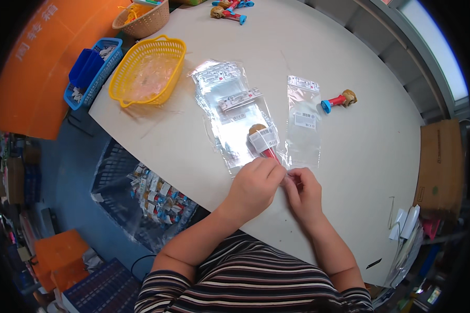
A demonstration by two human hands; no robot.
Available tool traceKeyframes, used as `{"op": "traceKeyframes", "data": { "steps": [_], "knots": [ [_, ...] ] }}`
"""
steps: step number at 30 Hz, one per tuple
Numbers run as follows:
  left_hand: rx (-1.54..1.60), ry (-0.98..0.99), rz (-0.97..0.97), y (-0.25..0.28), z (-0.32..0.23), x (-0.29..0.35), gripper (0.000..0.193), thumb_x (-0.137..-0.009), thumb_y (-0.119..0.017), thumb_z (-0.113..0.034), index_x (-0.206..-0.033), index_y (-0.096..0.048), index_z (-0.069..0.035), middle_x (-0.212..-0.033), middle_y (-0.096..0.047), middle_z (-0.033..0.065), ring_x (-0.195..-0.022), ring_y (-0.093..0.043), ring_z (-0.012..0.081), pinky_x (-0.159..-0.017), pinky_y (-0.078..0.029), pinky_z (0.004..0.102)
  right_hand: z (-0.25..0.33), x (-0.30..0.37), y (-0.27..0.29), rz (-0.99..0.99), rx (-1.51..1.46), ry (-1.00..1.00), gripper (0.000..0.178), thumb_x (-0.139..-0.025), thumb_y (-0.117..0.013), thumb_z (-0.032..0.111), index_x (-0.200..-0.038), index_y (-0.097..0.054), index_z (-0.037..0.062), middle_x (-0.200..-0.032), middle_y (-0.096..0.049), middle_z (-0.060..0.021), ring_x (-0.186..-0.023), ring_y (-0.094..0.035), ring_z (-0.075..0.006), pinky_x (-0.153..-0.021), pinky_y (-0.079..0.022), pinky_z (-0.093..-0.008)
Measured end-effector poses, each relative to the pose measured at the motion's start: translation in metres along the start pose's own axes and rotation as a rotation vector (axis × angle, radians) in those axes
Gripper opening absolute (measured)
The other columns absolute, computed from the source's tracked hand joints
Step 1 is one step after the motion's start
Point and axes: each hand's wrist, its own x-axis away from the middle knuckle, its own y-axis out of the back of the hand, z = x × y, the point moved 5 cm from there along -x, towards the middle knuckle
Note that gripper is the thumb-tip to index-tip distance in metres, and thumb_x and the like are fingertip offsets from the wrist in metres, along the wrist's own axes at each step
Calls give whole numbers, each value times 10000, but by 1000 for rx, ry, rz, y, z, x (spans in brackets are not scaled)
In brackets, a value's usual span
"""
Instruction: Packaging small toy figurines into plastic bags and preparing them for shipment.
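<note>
A brown-headed toy with a red tube body [270,153] lies inside a clear plastic bag [263,140] with a white label. My left hand [256,187] is closed round the near end of this bag, over the lower part of the toy. Right beside it, my right hand [304,195] pinches at the same bag end; its fingertips are partly hidden. Under and beyond the bagged toy lies a stack of clear bags [222,94] with printed headers. One flat bag [304,136] lies to the right, and past it rests a loose toy [340,100] with a blue base.
A yellow basket [178,65] holds clear plastic pieces; a blue basket [91,93] and a tan basket [161,21] stand near it. More toys [228,14] lie at the far edge. Below the table's left edge, a lined crate [107,169] holds several packed toys. A cardboard box [437,167] stands right.
</note>
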Motion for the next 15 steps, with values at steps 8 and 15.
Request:
{"op": "traceKeyframes", "data": {
  "steps": [8, 15],
  "knots": [
    [-61, -37, 16, -2, -1, 3, 160, -743, -660, 10, -891, -614, -32, -885, -608, 108, -818, -605, 295, -715, -502, 382, 12, -24, -4, -203, 240, 171, 472, -737, -771, 62, -1140, -528, 30, -1105, -536, -170, -985, -569, -322, -817, -488, -378],
    [-97, -5, 1, 6, 4, 6, 161, -744, -651, 12, -893, -620, -43, -891, -621, 89, -819, -606, 288, -716, -508, 377, 23, -45, -14, -223, 243, 252, 519, -725, -752, 56, -1192, -528, 28, -1135, -539, -183, -1019, -542, -362, -893, -454, -400]
  ]
}}
